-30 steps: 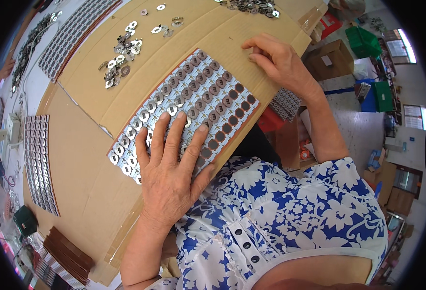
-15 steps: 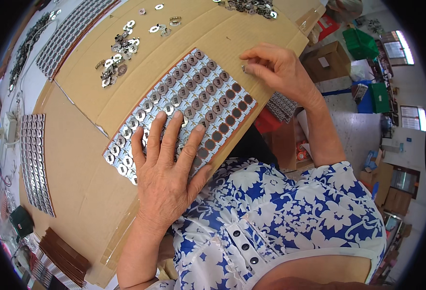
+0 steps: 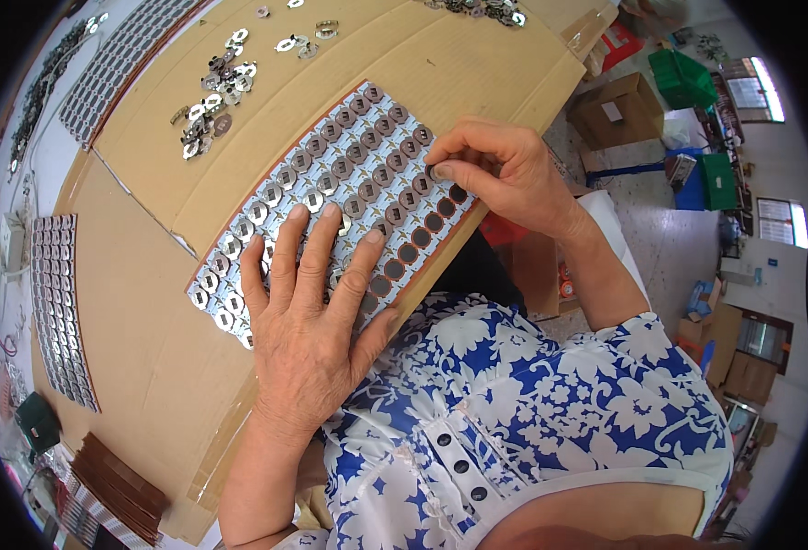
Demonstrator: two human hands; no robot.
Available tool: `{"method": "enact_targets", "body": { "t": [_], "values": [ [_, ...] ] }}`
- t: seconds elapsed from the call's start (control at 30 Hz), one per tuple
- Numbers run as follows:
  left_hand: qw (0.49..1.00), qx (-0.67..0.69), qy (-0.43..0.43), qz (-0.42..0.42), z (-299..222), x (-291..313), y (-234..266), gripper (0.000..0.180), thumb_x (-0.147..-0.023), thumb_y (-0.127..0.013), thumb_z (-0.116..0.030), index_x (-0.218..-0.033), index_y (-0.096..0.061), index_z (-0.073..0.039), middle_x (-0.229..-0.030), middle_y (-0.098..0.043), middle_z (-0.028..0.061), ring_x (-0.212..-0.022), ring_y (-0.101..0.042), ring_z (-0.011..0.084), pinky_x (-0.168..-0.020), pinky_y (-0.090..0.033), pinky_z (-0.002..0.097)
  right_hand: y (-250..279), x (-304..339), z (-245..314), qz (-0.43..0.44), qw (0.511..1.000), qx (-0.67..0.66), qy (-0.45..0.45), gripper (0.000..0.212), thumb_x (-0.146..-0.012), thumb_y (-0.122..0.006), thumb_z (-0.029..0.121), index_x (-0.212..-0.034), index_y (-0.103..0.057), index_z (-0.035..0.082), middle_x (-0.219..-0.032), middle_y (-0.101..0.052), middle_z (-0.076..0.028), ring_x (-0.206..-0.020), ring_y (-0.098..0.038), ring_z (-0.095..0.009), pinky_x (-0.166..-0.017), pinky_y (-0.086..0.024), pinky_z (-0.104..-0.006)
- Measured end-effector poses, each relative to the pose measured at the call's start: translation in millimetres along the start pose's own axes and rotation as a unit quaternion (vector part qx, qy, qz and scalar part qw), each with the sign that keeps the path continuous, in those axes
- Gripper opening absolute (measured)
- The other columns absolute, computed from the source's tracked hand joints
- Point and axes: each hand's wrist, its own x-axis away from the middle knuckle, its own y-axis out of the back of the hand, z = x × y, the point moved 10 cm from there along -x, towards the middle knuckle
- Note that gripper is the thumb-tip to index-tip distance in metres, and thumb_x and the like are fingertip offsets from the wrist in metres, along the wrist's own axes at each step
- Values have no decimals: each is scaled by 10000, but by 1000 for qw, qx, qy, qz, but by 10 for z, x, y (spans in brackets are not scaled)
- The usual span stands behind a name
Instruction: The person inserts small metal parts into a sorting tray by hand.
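Observation:
A light-blue circuit board panel (image 3: 411, 271) lies slanted on the cardboard. Rows of round silver metal pieces (image 3: 328, 183) cover most of it. Along its near right edge runs a row of bare dark round pads (image 3: 394, 269). My left hand (image 3: 303, 321) rests flat on the panel's lower left part, fingers spread, holding nothing. At the panel's right corner my right hand (image 3: 436, 170) pinches thumb and forefinger together on a small metal piece, mostly hidden by the fingertips. It is at the upper end of the pad row.
Loose metal pieces (image 3: 225, 84) lie in a pile beyond the panel, with another pile (image 3: 477, 9) at the far edge. More filled panels (image 3: 121, 69) stand at far left and left (image 3: 60, 312). Brown strips (image 3: 120, 486) are stacked near left. Cardboard boxes (image 3: 616, 115) sit on the floor at right.
My right hand has come down and left from beside the panel onto its right corner, still pinching the small metal piece. My left hand stays spread on the panel.

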Motion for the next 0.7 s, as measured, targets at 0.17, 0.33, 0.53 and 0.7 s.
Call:
{"method": "enact_targets", "body": {
  "t": [0.17, 0.33, 0.53, 0.7],
  "values": [
    [1000, 1, 3, 0, 11, -8, -19, 733, -901, -902, -382, -1575, -672, -209, -1680, -552, 179, -1596, -463, 419, -1312, -276, 684, 19, 28, 24, -53, 998, 29, -15, 89, -983, -794, -1, -1072, -785, 1, -896, -725, -49, -752, -657, -87, -692, -528, -278],
    [1000, 6, 2, -5, 4, 4, 3, 733, -897, -903, -374, -1571, -673, -202, -1680, -552, 182, -1596, -461, 418, -1311, -276, 681, -27, 88, 163, -46, 989, 104, 94, 112, -978, -793, -11, -1088, -774, -11, -905, -677, -60, -767, -666, -151, -691, -519, -318],
    [1000, 27, -3, -13, 36, 39, -10, 724, -892, -901, -367, -1553, -681, -169, -1666, -556, 193, -1590, -467, 422, -1312, -272, 682, -85, 75, 92, -36, 993, 52, 102, 188, -995, -791, 3, -1182, -799, -20, -905, -687, -54, -796, -686, -161, -702, -527, -329],
    [1000, 25, -6, -11, 9, 45, -2, 733, -882, -905, -376, -1545, -679, -158, -1659, -556, 198, -1589, -459, 425, -1310, -275, 684, 153, -752, -62, -120, 988, 72, 72, 200, -1025, -780, 101, -1206, -816, 24, -941, -780, -65, -789, -708, -120, -760, -586, -314]
  ]
}}
